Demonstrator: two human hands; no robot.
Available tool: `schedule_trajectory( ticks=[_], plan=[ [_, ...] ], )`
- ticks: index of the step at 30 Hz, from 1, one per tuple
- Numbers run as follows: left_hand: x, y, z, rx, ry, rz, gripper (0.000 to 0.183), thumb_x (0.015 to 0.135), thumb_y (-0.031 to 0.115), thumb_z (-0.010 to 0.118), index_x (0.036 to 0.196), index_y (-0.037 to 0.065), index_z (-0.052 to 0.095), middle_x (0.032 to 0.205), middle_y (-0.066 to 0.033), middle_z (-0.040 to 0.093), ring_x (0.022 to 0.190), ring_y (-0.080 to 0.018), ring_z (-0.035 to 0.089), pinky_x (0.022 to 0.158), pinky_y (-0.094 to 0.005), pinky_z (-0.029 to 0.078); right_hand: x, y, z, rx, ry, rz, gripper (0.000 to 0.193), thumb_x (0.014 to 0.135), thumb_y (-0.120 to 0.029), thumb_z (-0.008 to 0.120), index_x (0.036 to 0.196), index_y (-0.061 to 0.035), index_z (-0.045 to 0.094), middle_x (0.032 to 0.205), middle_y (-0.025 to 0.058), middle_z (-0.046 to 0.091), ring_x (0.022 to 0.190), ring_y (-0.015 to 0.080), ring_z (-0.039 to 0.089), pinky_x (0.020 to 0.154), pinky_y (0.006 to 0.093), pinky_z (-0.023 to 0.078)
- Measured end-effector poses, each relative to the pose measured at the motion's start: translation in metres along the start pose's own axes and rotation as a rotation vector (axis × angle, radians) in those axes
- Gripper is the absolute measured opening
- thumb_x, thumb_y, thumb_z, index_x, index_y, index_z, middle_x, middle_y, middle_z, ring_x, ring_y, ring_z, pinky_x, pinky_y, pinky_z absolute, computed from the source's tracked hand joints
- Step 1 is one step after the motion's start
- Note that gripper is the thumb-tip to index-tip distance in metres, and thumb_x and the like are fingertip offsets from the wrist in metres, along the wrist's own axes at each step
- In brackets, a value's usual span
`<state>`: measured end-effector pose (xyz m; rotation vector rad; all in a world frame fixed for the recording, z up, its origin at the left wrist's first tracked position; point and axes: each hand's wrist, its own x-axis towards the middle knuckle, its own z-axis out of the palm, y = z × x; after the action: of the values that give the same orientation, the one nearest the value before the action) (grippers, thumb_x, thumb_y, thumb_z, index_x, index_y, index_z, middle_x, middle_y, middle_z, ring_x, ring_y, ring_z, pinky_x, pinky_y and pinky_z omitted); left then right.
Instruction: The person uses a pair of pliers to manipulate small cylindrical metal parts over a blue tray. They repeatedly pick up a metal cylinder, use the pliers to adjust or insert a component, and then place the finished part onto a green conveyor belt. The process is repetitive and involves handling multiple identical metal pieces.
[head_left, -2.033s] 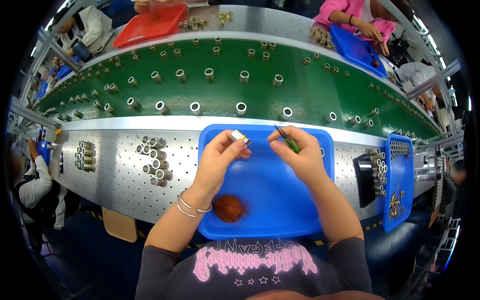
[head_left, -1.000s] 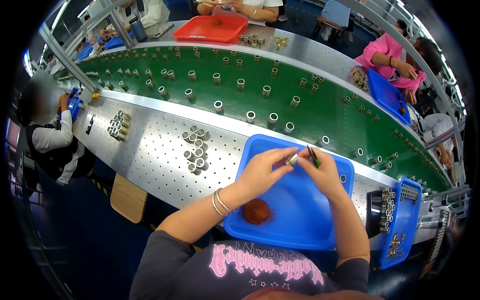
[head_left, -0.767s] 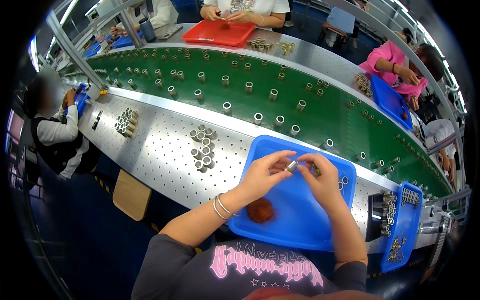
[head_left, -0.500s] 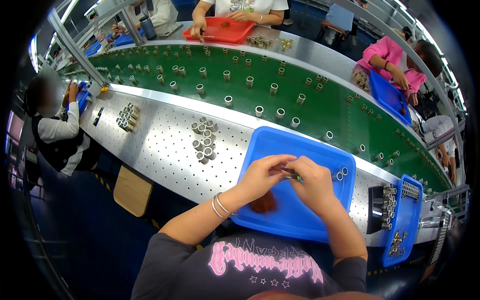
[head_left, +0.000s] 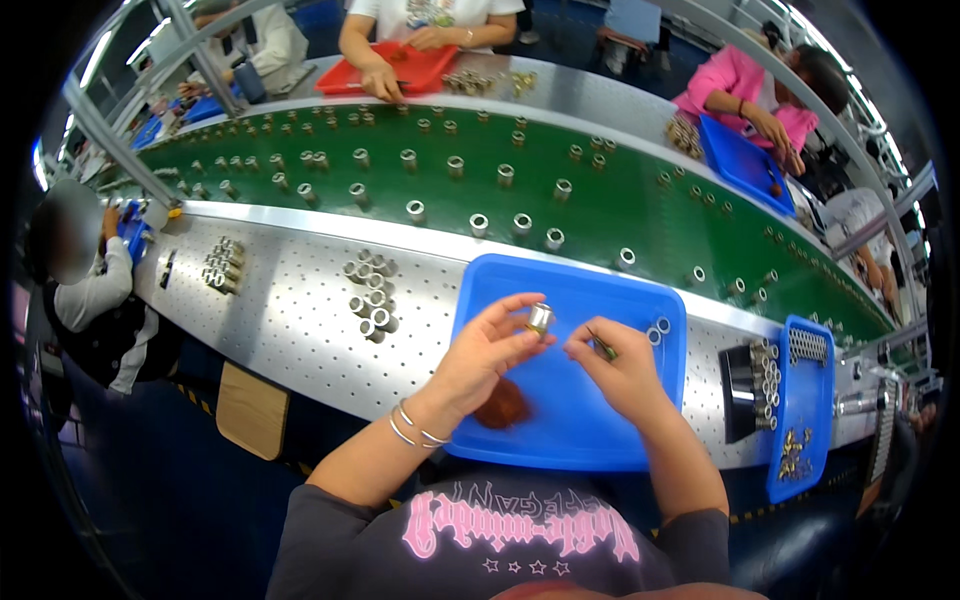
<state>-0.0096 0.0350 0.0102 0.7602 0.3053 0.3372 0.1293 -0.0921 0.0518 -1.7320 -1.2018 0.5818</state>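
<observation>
My left hand [head_left: 480, 355] is closed with its fingertips round a short silver metal cylinder [head_left: 540, 318] with a brass-coloured lower end. It holds the piece above the blue tray [head_left: 580, 435]. To its right, my right hand [head_left: 622, 372] pinches a thin dark tool like tweezers [head_left: 601, 345], its tip apart from the cylinder. Fingers hide part of the tool. A blurred reddish-brown bundle [head_left: 503, 405] lies in the tray beneath my left wrist. Two metal rings [head_left: 657, 331] sit near the tray's right side.
A green conveyor belt [head_left: 450, 190] with many metal cylinders runs beyond the tray. A cluster of cylinders [head_left: 372, 293] stands left on the perforated metal table [head_left: 300, 330]. Right are a black holder [head_left: 738, 395] and a narrow blue tray [head_left: 800, 485] of small parts. Other people sit around.
My hands have moved apart. The metal cylinder, hidden before, now shows in my left fingers, and the tool in my right hand has drawn away to the right. The view has shifted slightly.
</observation>
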Motion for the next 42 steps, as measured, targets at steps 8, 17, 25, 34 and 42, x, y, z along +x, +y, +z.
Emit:
schedule_trajectory(
  ticks=[8, 17, 25, 34, 42],
  plan=[
    [0.004, 0.008, -0.004, -0.04, 0.033, -0.075, 0.044, 0.089, 0.012, 0.055, 0.129, 0.003, 0.038, 0.111, -0.0151, 0.057, 0.099, -0.0205, 0.059, 0.089, -0.0301, 0.047, -0.005, 0.004, -0.009, -0.035, -0.064, 0.1, 0.01, 0.079, -0.009, 0.064, 0.081, -0.0005, 0.061, 0.071, 0.0087, 0.061, 0.063, 0.0163, 0.057, 0.057, 0.0268, 0.044],
    [0.014, 0.007, 0.005, 0.266, -0.023, 0.041, 0.05, 0.088, 0.007, 0.054, 0.133, 0.006, 0.034, 0.113, -0.0145, 0.056, 0.101, -0.0216, 0.058, 0.091, -0.0289, 0.045, 0.002, 0.005, -0.027, -0.17, 0.09, 0.07, 0.021, 0.079, -0.012, 0.065, 0.098, -0.002, 0.063, 0.08, 0.0087, 0.063, 0.075, 0.0153, 0.059, 0.066, 0.0264, 0.046],
    [0.011, 0.001, 0.01, 1.242, -0.071, 0.599, 0.045, 0.08, -0.01, 0.053, 0.123, -0.001, 0.047, 0.112, -0.0169, 0.058, 0.1, -0.024, 0.06, 0.085, -0.0332, 0.049, 0.025, 0.019, -0.016, -0.11, -0.077, 0.028, 0.021, 0.079, -0.013, 0.064, 0.097, -0.0043, 0.064, 0.08, 0.008, 0.064, 0.07, 0.0211, 0.059, 0.062, 0.0302, 0.046],
    [0.009, -0.004, 0.001, 0.319, -0.022, 0.134, 0.043, 0.084, 0.0, 0.056, 0.125, 0.002, 0.044, 0.108, -0.0103, 0.056, 0.099, -0.0212, 0.058, 0.09, -0.031, 0.046, 0.017, 0.015, -0.019, 0.158, 0.0, 0.154, 0.01, 0.081, -0.01, 0.063, 0.079, -0.0014, 0.058, 0.071, 0.0017, 0.058, 0.067, 0.0094, 0.054, 0.06, 0.0243, 0.041],
    [0.015, -0.003, -0.004, 0.01, 0.018, -0.019, 0.043, 0.086, 0.008, 0.058, 0.126, 0.004, 0.043, 0.11, -0.0112, 0.056, 0.097, -0.02, 0.059, 0.086, -0.0292, 0.048, 0.022, 0.012, -0.022, 0.734, -0.037, 0.212, 0.008, 0.088, -0.01, 0.055, 0.082, -0.0041, 0.054, 0.089, 0.0058, 0.059, 0.056, 0.0008, 0.041, 0.048, 0.0154, 0.032]
  ],
)
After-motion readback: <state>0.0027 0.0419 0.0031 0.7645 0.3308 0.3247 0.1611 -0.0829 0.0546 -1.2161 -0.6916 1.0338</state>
